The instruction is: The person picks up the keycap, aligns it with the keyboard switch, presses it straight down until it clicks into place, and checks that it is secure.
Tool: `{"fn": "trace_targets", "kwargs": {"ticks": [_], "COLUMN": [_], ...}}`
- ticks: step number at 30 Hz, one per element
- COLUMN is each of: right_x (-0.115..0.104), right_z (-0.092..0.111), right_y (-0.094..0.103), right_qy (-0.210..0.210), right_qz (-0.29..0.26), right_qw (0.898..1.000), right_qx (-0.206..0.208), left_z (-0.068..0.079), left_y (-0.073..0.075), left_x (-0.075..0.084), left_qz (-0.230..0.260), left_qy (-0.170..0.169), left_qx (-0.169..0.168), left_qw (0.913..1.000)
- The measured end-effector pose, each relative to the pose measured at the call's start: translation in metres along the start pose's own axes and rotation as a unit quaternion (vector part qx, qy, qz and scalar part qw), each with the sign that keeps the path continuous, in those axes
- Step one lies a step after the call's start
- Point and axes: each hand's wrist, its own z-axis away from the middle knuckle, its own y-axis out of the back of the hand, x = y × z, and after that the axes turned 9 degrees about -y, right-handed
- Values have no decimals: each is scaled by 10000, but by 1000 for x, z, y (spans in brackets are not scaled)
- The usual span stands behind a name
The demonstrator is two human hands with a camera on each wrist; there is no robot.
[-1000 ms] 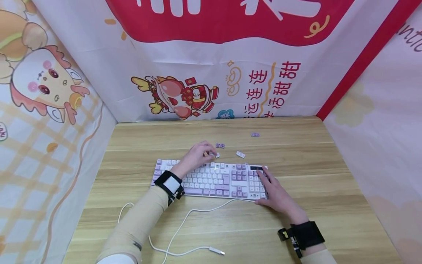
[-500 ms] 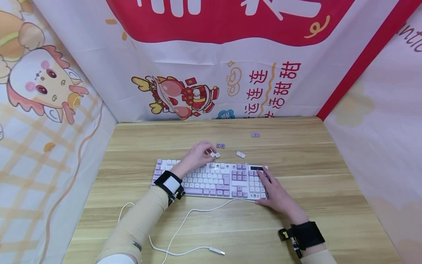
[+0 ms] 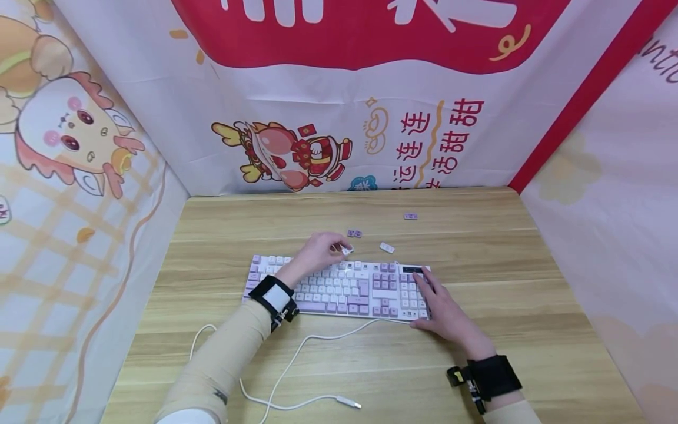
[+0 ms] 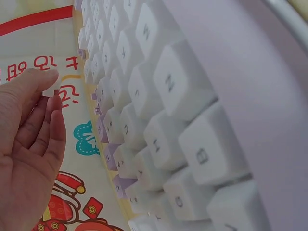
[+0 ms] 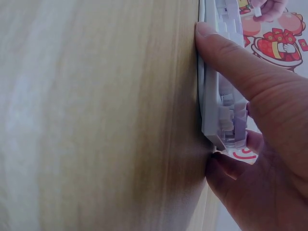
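Head view showed the worktop [image 3: 529, 341] carrying the keyboard [image 3: 333, 290], which lay lengthwise across it. The right hand [image 3: 449, 315] held the keyboard's right end, its grip spread wide from front edge to back. The left hand [image 3: 315, 252] extended over the back edge. Beyond lay a white bar [image 3: 387, 248] and purple pieces [image 3: 354, 234]. Smallest was a white keycap [image 4: 51, 89], pinched in the left hand's nearly closed grip

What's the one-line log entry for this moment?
left hand: pinches white keycap | right hand: holds keyboard at right end | cable plug: on table
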Motion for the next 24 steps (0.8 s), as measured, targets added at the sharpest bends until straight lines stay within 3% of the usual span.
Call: {"fn": "trace_targets", "kwargs": {"ticks": [10,24], "right_x": [-1,-2], "right_z": [0,0], "right_y": [0,1], "right_qy": [-52,8], "right_qz": [1,-4], "right_qw": [10000,10000], "right_qx": [-18,40], "left_z": [-4,-9], "left_y": [-2,-7], "left_x": [0,-5], "left_qz": [20,-153], "left_qy": [-81,-117], "left_qx": [-594,-982], "left_qw": [9982,9950]}}
